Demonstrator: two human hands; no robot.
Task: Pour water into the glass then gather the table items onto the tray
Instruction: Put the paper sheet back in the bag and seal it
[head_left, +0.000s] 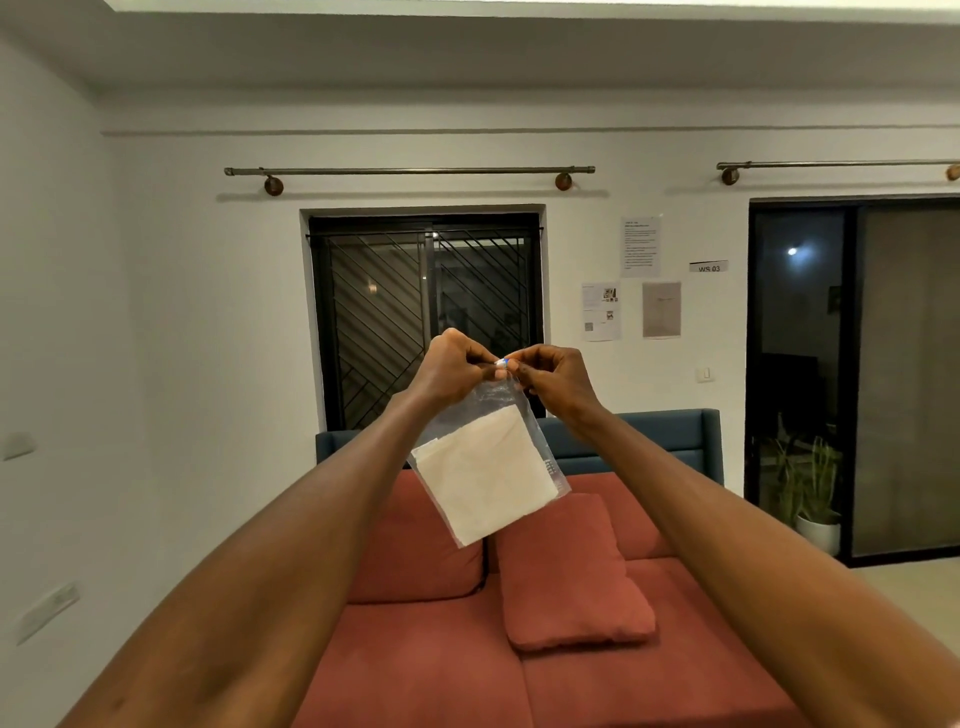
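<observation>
I hold a clear bag up in the air in front of me, over the red sofa, with my left hand and right hand both pinching its top seal close together; nothing carries it but my fingers. If I tug the seal apart unevenly or one pinch slips on the slick plastic, I judge the bag could tear or drop and the folded white cloth inside could slide out. The bag hangs with its long axis tilted, mouth up at my fingers and bottom corner pointing down and a little left.
</observation>
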